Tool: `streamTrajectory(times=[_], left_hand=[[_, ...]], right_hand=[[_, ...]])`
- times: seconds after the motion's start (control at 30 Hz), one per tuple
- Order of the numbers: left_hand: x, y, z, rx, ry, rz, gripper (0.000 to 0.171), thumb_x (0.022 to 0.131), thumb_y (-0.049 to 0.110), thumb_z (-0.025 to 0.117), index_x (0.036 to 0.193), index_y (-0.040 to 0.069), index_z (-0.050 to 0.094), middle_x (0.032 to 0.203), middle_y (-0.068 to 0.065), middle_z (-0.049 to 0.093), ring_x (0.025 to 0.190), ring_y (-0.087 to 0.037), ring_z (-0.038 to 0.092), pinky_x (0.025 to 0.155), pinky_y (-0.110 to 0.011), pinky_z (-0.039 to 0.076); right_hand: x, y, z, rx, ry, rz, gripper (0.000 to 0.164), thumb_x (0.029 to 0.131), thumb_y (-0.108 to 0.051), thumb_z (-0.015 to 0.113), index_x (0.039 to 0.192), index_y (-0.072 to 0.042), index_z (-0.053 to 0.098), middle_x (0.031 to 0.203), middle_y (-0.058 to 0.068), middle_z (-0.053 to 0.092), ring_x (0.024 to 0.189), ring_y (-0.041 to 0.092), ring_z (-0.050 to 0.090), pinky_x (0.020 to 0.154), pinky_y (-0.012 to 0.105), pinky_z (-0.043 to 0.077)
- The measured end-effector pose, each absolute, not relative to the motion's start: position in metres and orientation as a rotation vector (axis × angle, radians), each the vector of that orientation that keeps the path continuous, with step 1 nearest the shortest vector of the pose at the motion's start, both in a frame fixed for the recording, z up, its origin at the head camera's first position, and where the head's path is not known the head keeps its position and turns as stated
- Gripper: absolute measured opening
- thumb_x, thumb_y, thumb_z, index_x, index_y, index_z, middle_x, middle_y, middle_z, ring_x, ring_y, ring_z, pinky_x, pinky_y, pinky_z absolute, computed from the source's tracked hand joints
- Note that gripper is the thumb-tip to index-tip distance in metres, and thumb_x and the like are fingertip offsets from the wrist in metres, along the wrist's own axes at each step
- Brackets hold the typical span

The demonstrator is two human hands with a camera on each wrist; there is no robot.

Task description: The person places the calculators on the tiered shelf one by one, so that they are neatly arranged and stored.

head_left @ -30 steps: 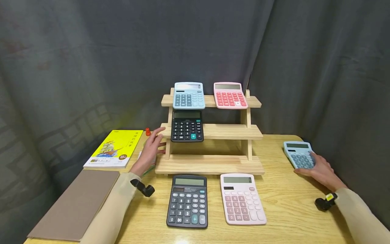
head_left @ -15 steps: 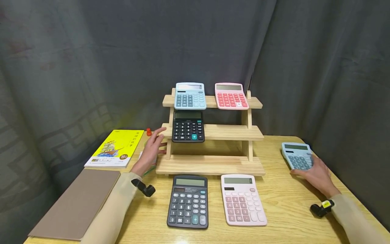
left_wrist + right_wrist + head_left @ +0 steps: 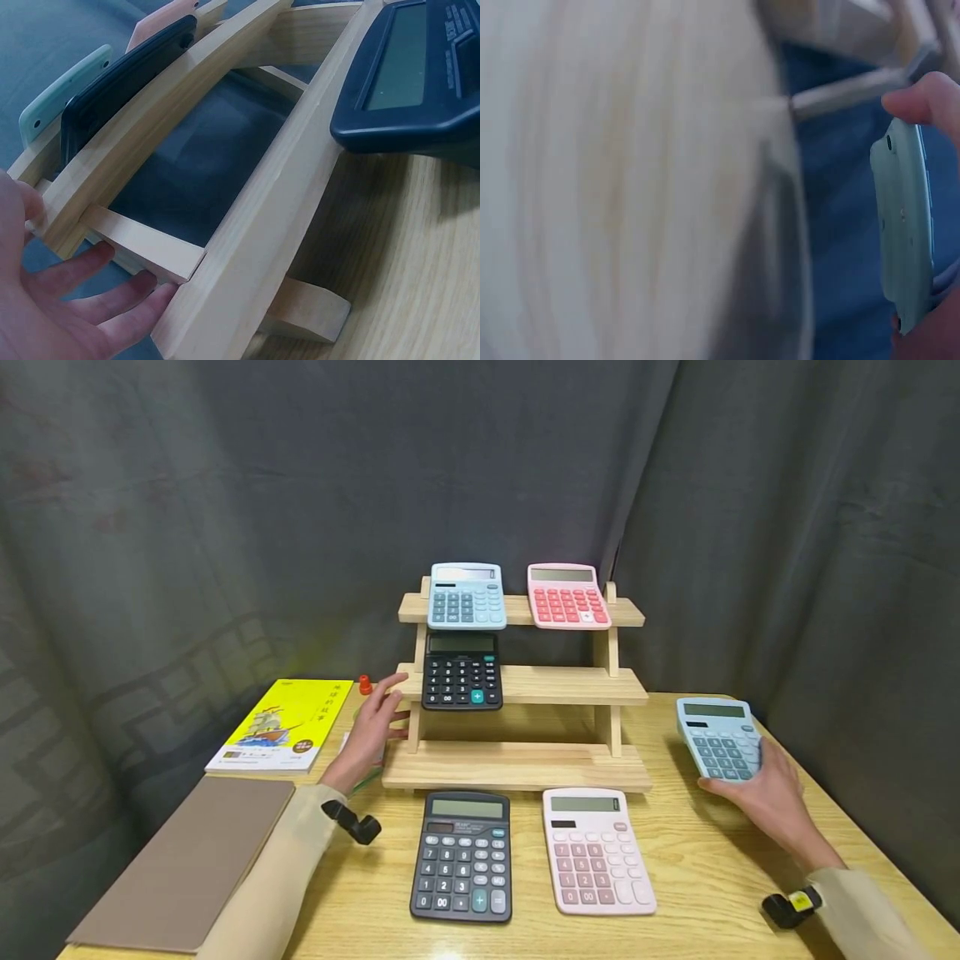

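My right hand (image 3: 776,797) grips a light blue calculator (image 3: 718,739) by its lower edges, thumb on one side and fingers on the other. In the right wrist view the calculator's back (image 3: 901,225) is tilted up, off the table. My left hand (image 3: 367,735) is at the left end of a three-tier wooden display stand (image 3: 517,766), its fingers fairly straight against the side upright, thumb by the middle shelf. On the top shelf sit another light blue calculator (image 3: 467,597) and a pink one (image 3: 568,597). A black calculator (image 3: 461,672) leans on the middle shelf's left part.
In front of the stand lie a dark grey calculator (image 3: 461,856) and a pale pink calculator (image 3: 597,852). A yellow book (image 3: 283,725) and a brown folder-like board (image 3: 187,864) lie at left. A small red object (image 3: 365,684) stands behind my left hand. Grey curtains (image 3: 480,460) hang behind.
My right hand has lifted the light blue calculator and brought it a little to the left, from the table's right edge. The left hand stays at the stand.
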State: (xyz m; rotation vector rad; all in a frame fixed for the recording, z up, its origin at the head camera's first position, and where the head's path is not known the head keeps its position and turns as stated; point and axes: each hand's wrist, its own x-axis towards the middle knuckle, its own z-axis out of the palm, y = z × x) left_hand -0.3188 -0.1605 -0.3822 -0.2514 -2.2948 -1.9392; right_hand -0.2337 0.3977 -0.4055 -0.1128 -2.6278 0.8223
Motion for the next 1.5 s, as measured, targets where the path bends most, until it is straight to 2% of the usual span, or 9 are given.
streamTrajectory(times=[0.17,0.27,0.6,0.77,1.07,1.5], left_hand=[[-0.318,-0.159,-0.381,-0.261,-2.295,-1.942,0.047,0.11,0.038,0.042,0.155,0.024,0.039,0.151,-0.02,0.041,0.124,-0.045,0.055,0.096,-0.06,0.05],[-0.317,-0.158,-0.381,-0.26,-2.296,-1.939,0.047,0.11,0.038,0.041,0.154,0.025,0.039,0.152,-0.019,0.04,0.124,-0.045,0.056,0.096,-0.06,0.05],[-0.317,-0.16,-0.379,-0.249,-2.318,-1.92,0.047,0.11,0.04,0.041,0.155,0.026,0.038,0.154,-0.017,0.039,0.124,-0.044,0.055,0.096,-0.058,0.05],[-0.317,-0.162,-0.377,-0.247,-2.321,-1.922,0.048,0.11,0.04,0.04,0.156,0.026,0.037,0.155,-0.018,0.038,0.125,-0.044,0.054,0.096,-0.057,0.05],[-0.318,-0.159,-0.378,-0.231,-2.316,-1.943,0.047,0.11,0.038,0.04,0.155,0.026,0.037,0.158,-0.016,0.034,0.126,-0.045,0.053,0.096,-0.057,0.05],[-0.317,-0.158,-0.378,-0.22,-2.314,-1.934,0.046,0.11,0.038,0.04,0.155,0.026,0.038,0.157,-0.017,0.036,0.125,-0.044,0.055,0.096,-0.058,0.05]], right_hand=[[-0.219,0.373,-0.385,-0.073,-2.557,0.822,0.12,0.077,-0.035,0.087,0.156,0.008,0.008,0.145,0.038,0.027,0.122,0.055,0.031,0.093,0.069,0.028],[-0.21,0.353,-0.372,-0.056,-2.524,0.829,0.119,0.076,-0.033,0.087,0.157,0.006,0.009,0.146,0.036,0.028,0.124,0.054,0.029,0.095,0.07,0.024],[-0.2,0.279,-0.336,-0.046,-2.472,0.876,0.123,0.066,-0.031,0.091,0.155,0.008,0.015,0.144,0.035,0.033,0.131,0.053,0.027,0.106,0.067,0.019],[-0.208,0.244,-0.323,0.004,-2.488,0.906,0.124,0.065,-0.034,0.092,0.154,0.008,0.017,0.142,0.032,0.035,0.131,0.05,0.028,0.107,0.065,0.02],[-0.236,0.196,-0.321,-0.013,-2.523,0.979,0.121,0.066,-0.036,0.09,0.154,0.006,0.018,0.149,0.027,0.032,0.135,0.044,0.029,0.112,0.061,0.02],[-0.284,0.169,-0.322,-0.071,-2.554,0.948,0.125,0.066,-0.041,0.091,0.153,0.011,0.017,0.154,0.031,0.025,0.14,0.045,0.025,0.116,0.057,0.018]])
